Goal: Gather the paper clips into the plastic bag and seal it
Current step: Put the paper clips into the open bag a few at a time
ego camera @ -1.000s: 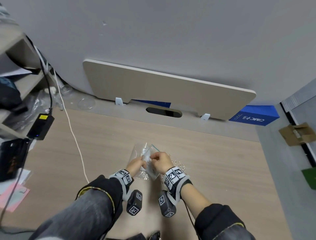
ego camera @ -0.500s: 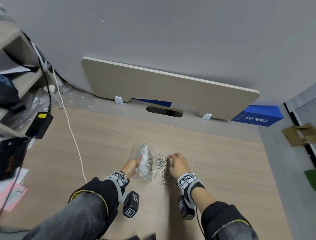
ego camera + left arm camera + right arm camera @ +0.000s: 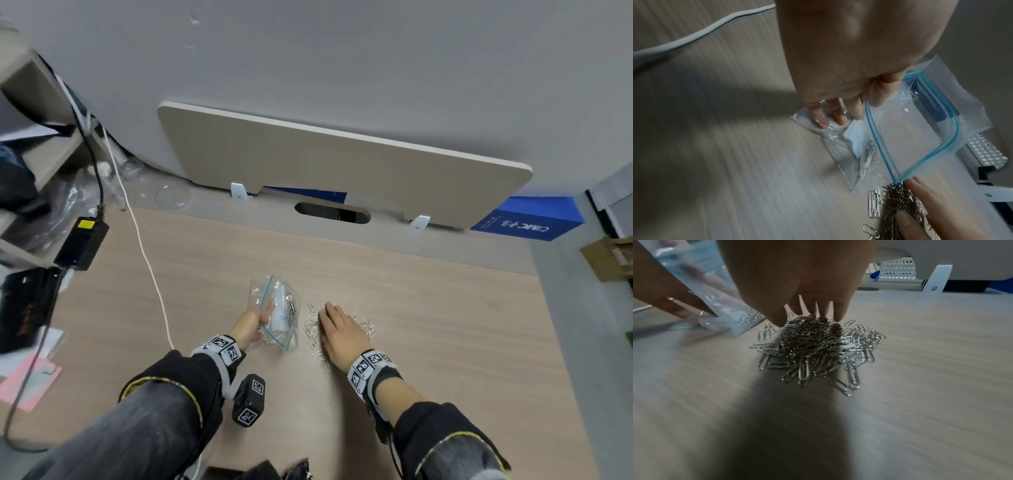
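Plastic bag (image 3: pixel 278 313): one
Paper clips (image 3: pixel 818 350): one heap, too many to count
Hands: two
White cable (image 3: pixel 144 253): one

Silver paper clips (image 3: pixel 813 350), clear plastic bag (image 3: pixel 920 129) edged blue, pale wood-grain desk (image 3: pixel 428 308), white cable (image 3: pixel 150 270).

A wood-grain desk (image 3: pixel 428 325) meets a grey wall (image 3: pixel 342 68) behind a beige panel (image 3: pixel 342 164).
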{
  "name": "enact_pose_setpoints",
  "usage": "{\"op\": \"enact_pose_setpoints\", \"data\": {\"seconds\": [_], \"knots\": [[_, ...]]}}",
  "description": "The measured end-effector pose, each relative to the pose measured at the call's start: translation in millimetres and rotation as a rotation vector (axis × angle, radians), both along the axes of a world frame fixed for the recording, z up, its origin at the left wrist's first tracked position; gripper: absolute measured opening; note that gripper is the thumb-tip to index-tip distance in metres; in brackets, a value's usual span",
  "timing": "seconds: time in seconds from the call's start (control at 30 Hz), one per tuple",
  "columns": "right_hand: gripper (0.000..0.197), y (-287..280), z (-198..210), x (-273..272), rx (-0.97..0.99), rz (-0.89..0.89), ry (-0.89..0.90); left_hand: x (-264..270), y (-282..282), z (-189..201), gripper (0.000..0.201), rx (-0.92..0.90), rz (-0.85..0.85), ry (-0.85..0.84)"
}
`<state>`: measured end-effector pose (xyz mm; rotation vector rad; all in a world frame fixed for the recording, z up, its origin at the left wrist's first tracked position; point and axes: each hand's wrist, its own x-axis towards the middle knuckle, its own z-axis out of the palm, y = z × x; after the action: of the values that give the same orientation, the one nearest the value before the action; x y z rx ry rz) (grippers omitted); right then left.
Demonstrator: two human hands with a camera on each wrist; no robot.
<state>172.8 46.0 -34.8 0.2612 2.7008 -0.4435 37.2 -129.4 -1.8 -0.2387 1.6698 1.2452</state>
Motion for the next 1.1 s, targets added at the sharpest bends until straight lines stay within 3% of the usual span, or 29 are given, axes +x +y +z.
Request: {"op": "enact_pose_setpoints", "data": {"seconds": [0.2,0.4,0.5,0.73,0.9,0.97,1.03,1.1], "knots": [[0.065,-20,1,-27,0.026,0.077,-0.008,0,1,0,0.062,-0.014,-0.015,0.008],[0.086,-5,-14,9,0.099,0.194,-0.047,0,1,-6,0.060,-0.016,0.001,0.035],[0.081,0,-10,19,0.103,0.157,-0.040,1,2,-8,0.059,-0.033,-0.003,0.037],[0.067,-27,-11,23,0.109,0.284,-0.030,6,9,3,0.060,-0.034,0.016,0.043],[0.062,-9,-7,45,0.155,0.247,-0.031,6,12,-14,0.064,-0.049,0.041,0.048],[0.054,-2,-1,47,0.178,0.192,0.038,8,16,-15,0.051,-0.114,0.000,0.090],[0.053,5,5,45,0.194,0.053,0.118,10,20,-13,0.035,-0.196,-0.041,0.179],[0.063,8,13,42,0.200,-0.157,0.087,14,22,-11,0.041,-0.213,-0.087,0.223]]}}
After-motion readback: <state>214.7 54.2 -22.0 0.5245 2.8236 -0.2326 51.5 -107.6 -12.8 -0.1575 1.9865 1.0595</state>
